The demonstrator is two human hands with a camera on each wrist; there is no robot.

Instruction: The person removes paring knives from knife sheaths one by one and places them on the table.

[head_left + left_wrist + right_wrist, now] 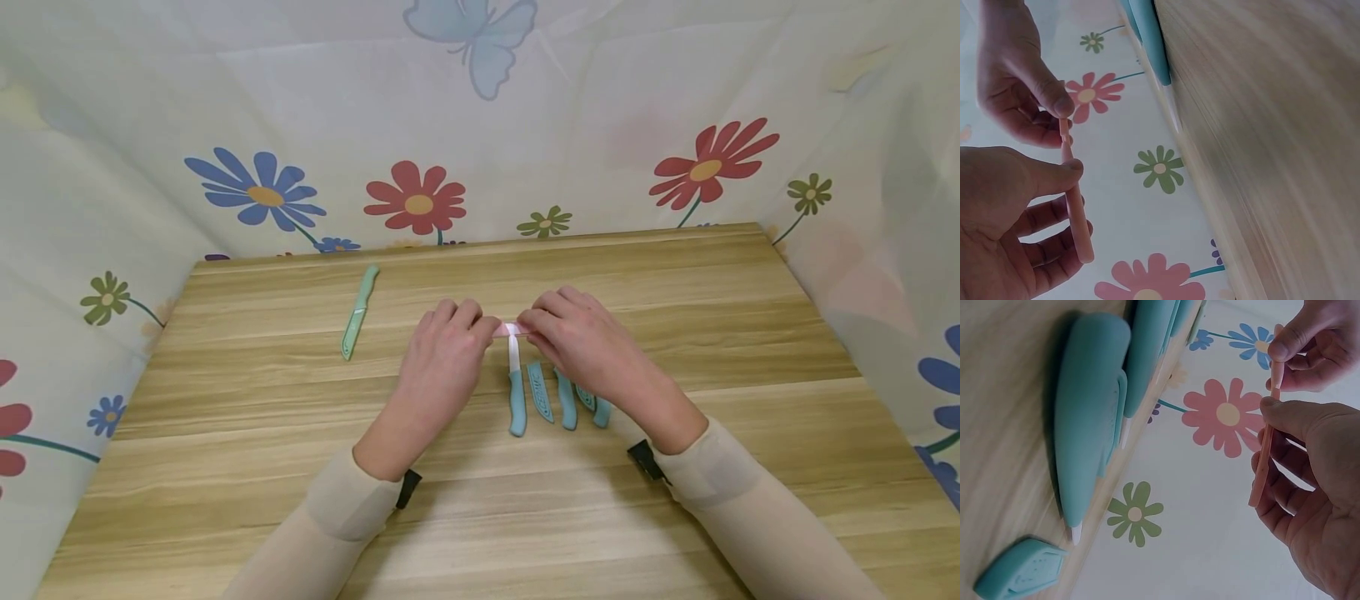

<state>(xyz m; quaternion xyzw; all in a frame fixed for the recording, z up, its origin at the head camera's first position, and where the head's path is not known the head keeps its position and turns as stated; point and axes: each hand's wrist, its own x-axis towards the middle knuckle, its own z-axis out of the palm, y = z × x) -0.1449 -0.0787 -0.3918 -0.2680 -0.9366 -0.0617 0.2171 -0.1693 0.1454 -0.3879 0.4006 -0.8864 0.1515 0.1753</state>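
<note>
Both hands hold a small pink knife (501,331) between them, above the table. My left hand (445,350) grips its handle (1079,222), thumb on one side and fingers on the other. With my right hand (588,337) I pinch the flat pink sheath (1263,465), which meets the handle end to end; the blade is hidden. Just below the hands lies a teal-handled knife (517,404) with a bare white blade. Beside it are a teal sheath (540,392) and another teal knife (567,402), its blade hidden by my right hand.
Farther right, a second teal sheath (587,397) and a third teal handle (602,413) lie partly under my right hand in the head view. A light green knife in its sheath (360,312) lies at the left back of the wooden table (247,433). Flower-printed cloth (315,108) surrounds the table.
</note>
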